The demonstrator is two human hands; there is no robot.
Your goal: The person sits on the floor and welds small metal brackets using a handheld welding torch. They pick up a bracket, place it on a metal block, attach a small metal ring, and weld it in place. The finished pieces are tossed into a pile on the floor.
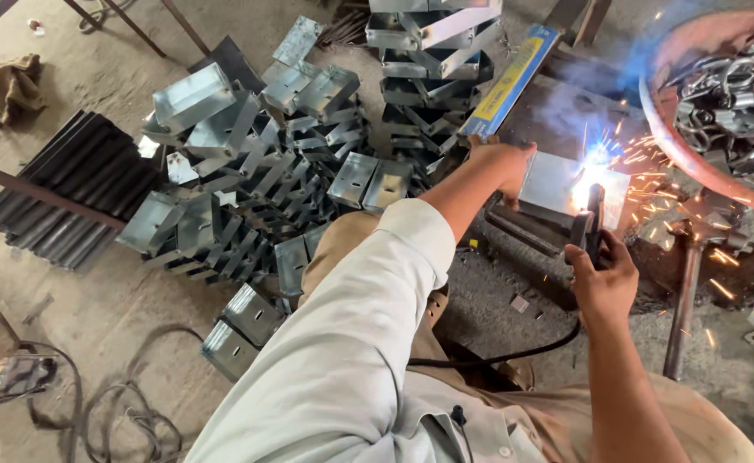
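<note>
My right hand grips a black welding electrode holder whose tip meets a shiny metal box, where a bright arc throws sparks and blue smoke. My left hand presses on the left edge of that same box, holding it on the dark work surface. A black cable runs from the holder back across my lap.
A heap of shiny sheet-metal boxes lies to the left, with a stack behind. A round pan of metal rings sits at right. A hammer lies near the sparks. Dark bars and cables lie on the floor.
</note>
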